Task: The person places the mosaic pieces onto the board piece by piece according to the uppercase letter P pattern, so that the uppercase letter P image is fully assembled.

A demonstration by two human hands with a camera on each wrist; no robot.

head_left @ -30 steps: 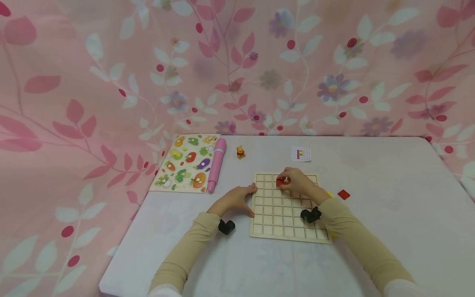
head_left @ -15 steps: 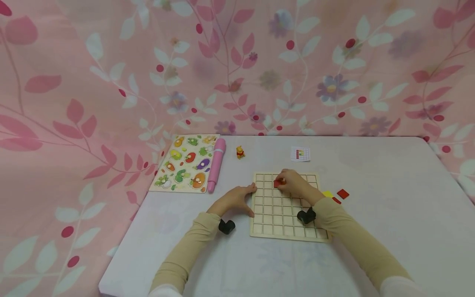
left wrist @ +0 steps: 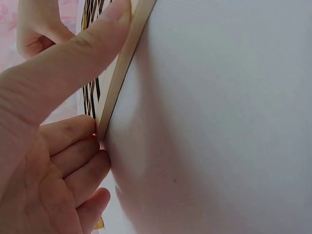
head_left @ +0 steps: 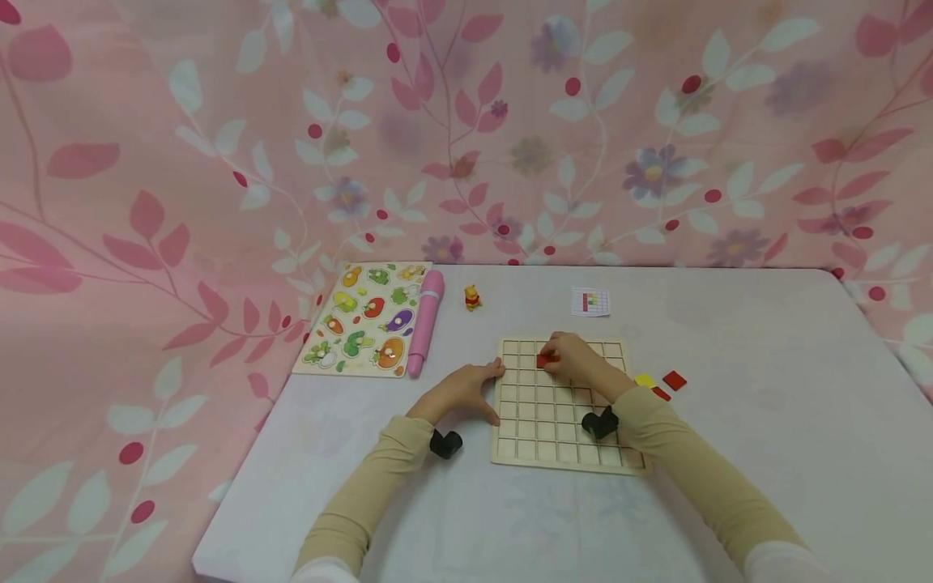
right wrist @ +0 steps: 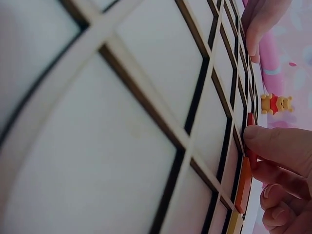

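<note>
Setting a red tile [head_left: 543, 361] into a cell of the gridded wooden board [head_left: 526, 405] looks like the step in hand. Taking the board's middle as the dial, with 12 away from the person, the tile is at 11 o'clock, pinched between the thumb and fingers of the right hand [head_left: 576, 359]. At 9 o'clock the left hand [head_left: 461, 390] rests along the board's edge, thumb and fingers spread apart. The next move seems to call for squaring the tile to its cell, pressing it flat and letting go without nudging its neighbours.

Counting: 1 board; 1 pinched tile; beside it in the right wrist view, 1 orange-looking tile [right wrist: 243, 186] and 1 yellowish tile [right wrist: 235, 224], though fingers may hide others. Near 3 o'clock lie 2 loose red tiles [head_left: 675, 380] and 1 yellow tile [head_left: 645, 380]; the sleeve may cover more. Farther out are 1 printed card [head_left: 590, 302] at 12, 1 bear figure [head_left: 472, 298] between 10 and 11, then 1 pink stick [head_left: 426, 324] and 1 vegetable puzzle [head_left: 355, 324] at 10.
</note>
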